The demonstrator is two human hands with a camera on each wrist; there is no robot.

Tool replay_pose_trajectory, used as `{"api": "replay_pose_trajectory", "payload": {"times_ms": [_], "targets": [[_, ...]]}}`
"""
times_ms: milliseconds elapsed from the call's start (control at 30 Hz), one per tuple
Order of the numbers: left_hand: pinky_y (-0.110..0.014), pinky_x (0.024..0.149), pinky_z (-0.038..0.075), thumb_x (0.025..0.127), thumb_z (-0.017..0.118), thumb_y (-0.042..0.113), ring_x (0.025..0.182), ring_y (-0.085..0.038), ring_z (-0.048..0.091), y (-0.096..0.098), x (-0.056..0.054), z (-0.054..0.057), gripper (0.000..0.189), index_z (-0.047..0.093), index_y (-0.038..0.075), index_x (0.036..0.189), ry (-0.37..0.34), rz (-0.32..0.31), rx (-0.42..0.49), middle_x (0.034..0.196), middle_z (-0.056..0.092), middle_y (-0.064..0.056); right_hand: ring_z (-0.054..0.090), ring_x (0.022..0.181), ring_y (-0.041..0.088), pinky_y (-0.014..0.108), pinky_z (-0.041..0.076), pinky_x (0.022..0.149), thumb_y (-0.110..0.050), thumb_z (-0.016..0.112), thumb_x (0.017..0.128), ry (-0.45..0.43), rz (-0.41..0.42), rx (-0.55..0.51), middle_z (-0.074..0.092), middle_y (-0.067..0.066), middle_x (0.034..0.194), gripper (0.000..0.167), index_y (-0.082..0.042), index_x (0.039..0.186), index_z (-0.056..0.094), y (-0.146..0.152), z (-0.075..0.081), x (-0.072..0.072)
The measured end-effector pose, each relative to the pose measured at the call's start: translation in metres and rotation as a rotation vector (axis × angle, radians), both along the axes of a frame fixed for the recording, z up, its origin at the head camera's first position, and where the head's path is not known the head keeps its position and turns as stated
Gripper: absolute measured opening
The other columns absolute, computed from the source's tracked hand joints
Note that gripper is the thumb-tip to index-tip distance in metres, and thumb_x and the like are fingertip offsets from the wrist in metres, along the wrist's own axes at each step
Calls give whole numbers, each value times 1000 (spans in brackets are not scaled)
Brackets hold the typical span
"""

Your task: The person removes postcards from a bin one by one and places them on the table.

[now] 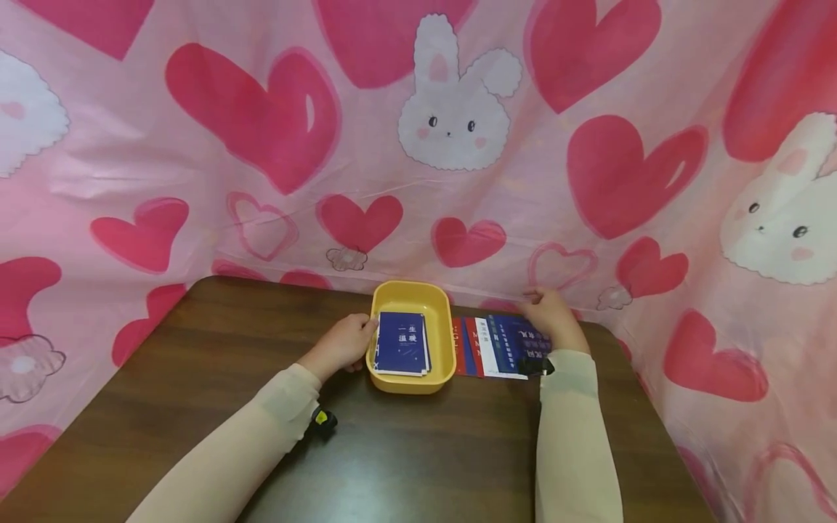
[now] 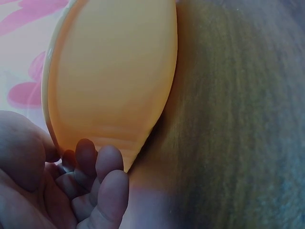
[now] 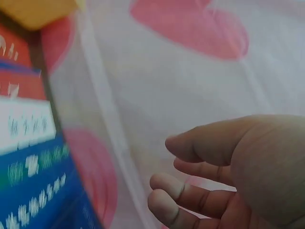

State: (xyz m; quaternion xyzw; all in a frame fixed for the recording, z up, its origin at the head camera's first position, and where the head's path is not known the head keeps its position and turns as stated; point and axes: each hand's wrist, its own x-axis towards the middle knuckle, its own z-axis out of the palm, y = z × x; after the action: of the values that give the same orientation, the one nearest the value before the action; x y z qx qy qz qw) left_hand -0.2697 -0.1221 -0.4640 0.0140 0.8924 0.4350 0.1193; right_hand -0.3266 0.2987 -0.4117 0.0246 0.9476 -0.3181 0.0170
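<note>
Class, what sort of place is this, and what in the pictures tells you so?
Probably a screened-off tabletop workspace: a wood-grained table, a patterned pink sheet hung behind it and along both sides, and on the table a yellow tub of stacked cards beside some overlapping cards.

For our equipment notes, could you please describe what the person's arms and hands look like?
Long, pale cream fabric sleeves reach the wrists. The left hand and right hand are ungloved. A small black device sits at each wrist; the left one bears a yellow-green patch. Finer detail is too small to tell.
</note>
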Motion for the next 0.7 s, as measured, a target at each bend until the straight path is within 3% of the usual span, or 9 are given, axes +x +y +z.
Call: {"api": "replay_pose_trajectory", "payload": {"times_ms": [200,400,567,700], "targets": [[-36,55,61,124,44,38,64,-28,69,1,1,1,43,69,4,128,-7,2,2,87,71,-13,69,129,49,67,57,115,-30,65,112,41,81,26,68,32,148,52,-4,157,63,-35,21,6],[-35,54,60,123,45,38,63,-27,69,3,2,1,42,70,4,128,-4,9,-5,88,71,-13,76,103,36,54,67,97,-31,71,108,44,194,-9,79,24,125,54,-4,155,65,-80,22,9],[-35,55,60,123,45,39,64,-27,69,3,3,3,42,70,5,127,-15,14,-11,89,71,-13,80,107,35,51,69,99,-34,75,109,-12,246,-56,78,19,128,53,-9,155,66,-121,24,13],[-36,56,60,123,44,39,64,-27,69,3,3,5,43,70,4,128,-16,11,-2,89,72,-13,80,100,34,43,70,88,-28,77,108,-17,320,-29,78,19,122,47,-8,150,69,-153,30,12]]}}
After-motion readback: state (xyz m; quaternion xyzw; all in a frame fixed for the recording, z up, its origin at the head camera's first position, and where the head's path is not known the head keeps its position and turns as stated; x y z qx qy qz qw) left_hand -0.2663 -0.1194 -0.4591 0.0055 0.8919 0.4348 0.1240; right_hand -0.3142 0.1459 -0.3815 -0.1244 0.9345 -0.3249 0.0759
